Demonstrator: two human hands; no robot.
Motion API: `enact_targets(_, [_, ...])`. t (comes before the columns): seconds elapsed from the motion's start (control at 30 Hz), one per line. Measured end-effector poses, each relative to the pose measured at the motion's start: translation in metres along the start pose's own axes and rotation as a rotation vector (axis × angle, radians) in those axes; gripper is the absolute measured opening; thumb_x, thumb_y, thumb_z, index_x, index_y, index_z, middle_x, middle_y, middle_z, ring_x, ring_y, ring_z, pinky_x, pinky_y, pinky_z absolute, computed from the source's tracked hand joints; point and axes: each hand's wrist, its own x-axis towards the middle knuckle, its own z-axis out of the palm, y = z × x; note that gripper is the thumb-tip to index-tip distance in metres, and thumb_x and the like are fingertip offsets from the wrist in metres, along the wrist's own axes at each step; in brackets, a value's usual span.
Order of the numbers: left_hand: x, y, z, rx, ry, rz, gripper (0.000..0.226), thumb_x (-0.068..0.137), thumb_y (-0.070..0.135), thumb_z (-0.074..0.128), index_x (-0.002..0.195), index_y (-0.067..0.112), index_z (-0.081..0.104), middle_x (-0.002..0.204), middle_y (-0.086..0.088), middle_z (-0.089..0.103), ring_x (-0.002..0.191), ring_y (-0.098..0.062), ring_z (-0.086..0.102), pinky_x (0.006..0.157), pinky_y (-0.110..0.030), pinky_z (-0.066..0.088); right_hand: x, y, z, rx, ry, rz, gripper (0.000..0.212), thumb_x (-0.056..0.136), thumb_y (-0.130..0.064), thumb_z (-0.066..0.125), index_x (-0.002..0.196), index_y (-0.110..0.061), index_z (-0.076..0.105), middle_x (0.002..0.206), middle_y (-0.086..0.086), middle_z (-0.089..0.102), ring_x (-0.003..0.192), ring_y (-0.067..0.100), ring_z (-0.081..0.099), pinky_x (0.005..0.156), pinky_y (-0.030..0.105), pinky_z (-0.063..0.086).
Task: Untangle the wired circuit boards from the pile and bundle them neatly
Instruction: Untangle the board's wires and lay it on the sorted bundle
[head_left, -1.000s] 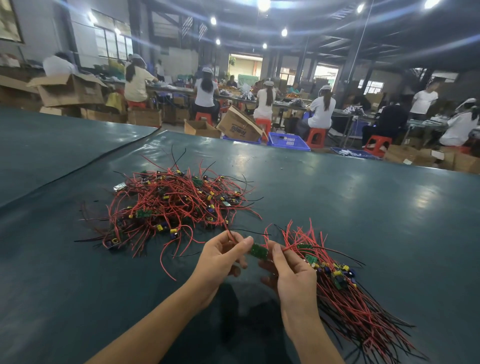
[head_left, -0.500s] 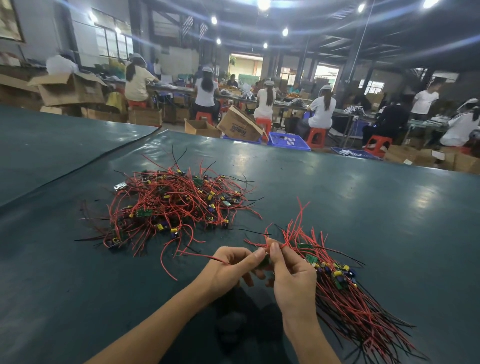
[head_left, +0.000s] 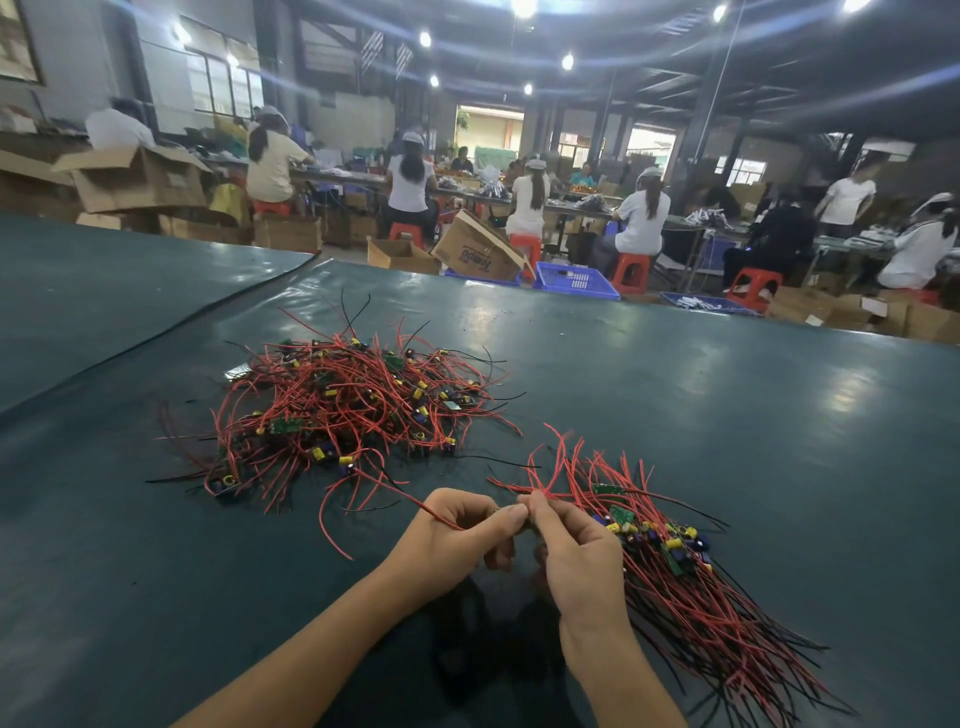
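A dark green table (head_left: 753, 441) is filling most of the view, running from the near edge to the far side of the hall. Beyond its far edge, seated people (head_left: 644, 213) are working with their backs turned along long benches, and an open cardboard box (head_left: 140, 179) is sitting at the far left. A blue crate (head_left: 576, 280) is standing on the floor just past the table's far edge.

On the table, left of centre, a tangled pile (head_left: 343, 410) of red and black wires with small green boards and yellow parts is lying in a loose heap. To the near right, a bundle (head_left: 691, 587) is lying with its boards gathered at its left end and its wires fanning toward the near right corner. The two are lying apart.

Both forearms are reaching in from the near edge, and the hands are meeting between the pile and the bundle. The left hand (head_left: 447, 540) is curling its fingers around one wired piece (head_left: 410, 499), whose red lead is trailing out to the left toward the pile. The right hand (head_left: 576, 556) is pinching the same piece between thumb and forefinger, with red wire ends fanning out beyond its fingertips. The piece's board is hiding behind the fingertips.
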Motion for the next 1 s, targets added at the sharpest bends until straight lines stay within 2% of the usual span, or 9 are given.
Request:
enact_targets(0.1, [0.000, 0.003, -0.001, -0.061, -0.001, -0.002, 0.040, 0.089, 0.030, 0.063, 0.053, 0.013, 0.064, 0.053, -0.004, 0.063, 0.049, -0.012, 0.058, 0.054, -0.018, 0.043, 0.003, -0.003, -0.002, 0.050, 0.077, 0.044, 0.026, 0.090, -0.017, 0.068, 0.066, -0.017, 0.078, 0.059, -0.007, 0.066, 0.061, 0.011, 0.054, 0.066, 0.032, 0.046])
enact_targets(0.2, [-0.001, 0.007, -0.001, -0.121, -0.007, 0.002, 0.042, 0.082, 0.036, 0.066, 0.052, 0.007, 0.062, 0.051, -0.006, 0.061, 0.048, -0.016, 0.059, 0.054, -0.022, 0.046, 0.009, -0.007, -0.008, 0.133, 0.143, 0.092, 0.025, 0.092, -0.016, 0.066, 0.069, -0.015, 0.076, 0.048, -0.011, 0.050, 0.040, 0.003, 0.038, 0.041, 0.021, 0.036])
enact_targets(0.3, [-0.002, 0.011, -0.001, -0.125, -0.021, 0.009, 0.041, 0.078, 0.039, 0.067, 0.049, 0.011, 0.061, 0.049, -0.005, 0.060, 0.046, -0.014, 0.057, 0.053, -0.020, 0.045, 0.016, -0.012, -0.015, 0.255, 0.207, 0.116, 0.015, 0.093, -0.013, 0.065, 0.079, -0.011, 0.072, 0.046, -0.011, 0.046, 0.036, 0.002, 0.032, 0.032, 0.016, 0.027])
enact_targets(0.4, [-0.002, 0.014, -0.003, -0.116, -0.047, 0.014, 0.039, 0.078, 0.040, 0.067, 0.050, 0.013, 0.062, 0.048, -0.004, 0.061, 0.044, -0.013, 0.057, 0.053, -0.020, 0.045, 0.020, -0.017, -0.022, 0.328, 0.246, 0.128, 0.013, 0.094, -0.012, 0.063, 0.084, -0.007, 0.070, 0.049, -0.009, 0.050, 0.037, 0.003, 0.033, 0.032, 0.016, 0.026])
enact_targets(0.53, [-0.003, 0.015, -0.007, -0.138, -0.045, 0.018, 0.034, 0.076, 0.037, 0.068, 0.048, 0.017, 0.064, 0.046, 0.000, 0.059, 0.042, -0.012, 0.054, 0.051, -0.021, 0.045, 0.025, -0.023, -0.033, 0.448, 0.298, 0.161, 0.017, 0.097, -0.014, 0.058, 0.082, -0.011, 0.065, 0.062, -0.005, 0.047, 0.034, 0.001, 0.034, 0.032, 0.014, 0.027])
enact_targets(0.67, [-0.004, 0.013, -0.007, -0.175, -0.013, 0.016, 0.034, 0.074, 0.035, 0.069, 0.047, 0.017, 0.061, 0.047, -0.003, 0.058, 0.043, -0.013, 0.053, 0.052, -0.021, 0.044, 0.026, -0.022, -0.034, 0.450, 0.299, 0.117, 0.016, 0.097, -0.017, 0.059, 0.084, -0.012, 0.067, 0.064, -0.006, 0.048, 0.035, 0.001, 0.034, 0.032, 0.015, 0.027])
enact_targets(0.8, [-0.003, 0.011, -0.008, -0.190, 0.021, -0.002, 0.035, 0.082, 0.025, 0.068, 0.050, 0.013, 0.059, 0.050, -0.008, 0.059, 0.046, -0.015, 0.056, 0.053, -0.019, 0.043, 0.024, -0.020, -0.031, 0.381, 0.286, 0.050, 0.020, 0.094, -0.025, 0.064, 0.080, -0.015, 0.072, 0.064, -0.007, 0.049, 0.038, 0.002, 0.033, 0.033, 0.016, 0.026])
enact_targets(0.9, [-0.003, 0.010, -0.005, -0.178, 0.030, -0.010, 0.036, 0.083, 0.028, 0.065, 0.049, 0.016, 0.061, 0.052, -0.008, 0.060, 0.048, -0.015, 0.055, 0.054, -0.019, 0.042, 0.018, -0.014, -0.021, 0.272, 0.190, 0.068, 0.026, 0.088, -0.035, 0.069, 0.075, -0.014, 0.076, 0.062, -0.009, 0.049, 0.041, 0.004, 0.029, 0.035, 0.017, 0.024])
enact_targets(1.0, [-0.001, 0.010, -0.003, -0.131, 0.055, -0.024, 0.039, 0.083, 0.036, 0.065, 0.050, 0.014, 0.061, 0.052, -0.008, 0.061, 0.049, -0.017, 0.053, 0.054, -0.023, 0.039, 0.007, -0.004, -0.005, 0.106, 0.063, 0.074, 0.025, 0.081, -0.034, 0.075, 0.062, -0.018, 0.076, 0.058, -0.004, 0.055, 0.050, 0.010, 0.041, 0.052, 0.024, 0.037])
